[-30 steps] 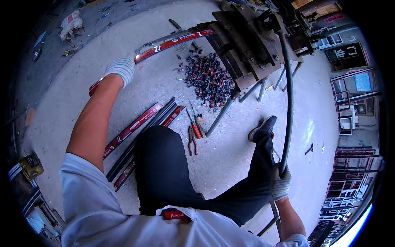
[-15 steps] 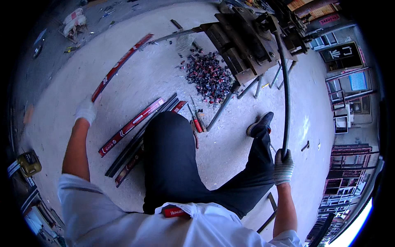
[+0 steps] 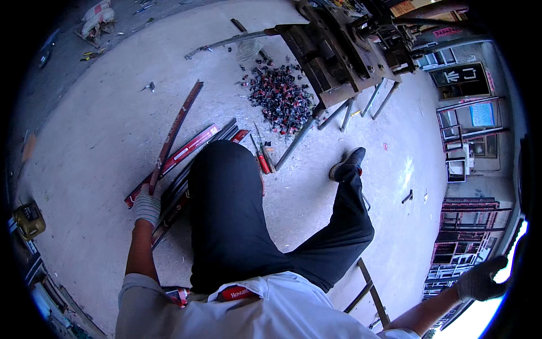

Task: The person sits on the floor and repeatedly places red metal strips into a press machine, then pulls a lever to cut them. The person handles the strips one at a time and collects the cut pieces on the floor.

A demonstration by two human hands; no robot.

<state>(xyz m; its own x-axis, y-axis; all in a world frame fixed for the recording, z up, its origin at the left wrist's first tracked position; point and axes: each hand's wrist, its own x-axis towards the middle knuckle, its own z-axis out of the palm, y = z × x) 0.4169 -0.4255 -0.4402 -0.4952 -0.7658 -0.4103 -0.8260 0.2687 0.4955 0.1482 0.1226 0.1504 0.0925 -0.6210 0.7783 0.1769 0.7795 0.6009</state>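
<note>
Holding long dark-red strip (image 3: 175,133) by near end in striped-gloved left hand (image 3: 148,206); cannot tell grip of grey-gloved right hand (image 3: 481,279).

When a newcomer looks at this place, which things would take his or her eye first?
Probably the heap of small black and red scraps on the pale floor, above the picture's middle, beside the dark metal bench at the top. Next might come the gloved left hand, left of the dark trousers, holding a long reddish strip that slants up and to the right.
</note>
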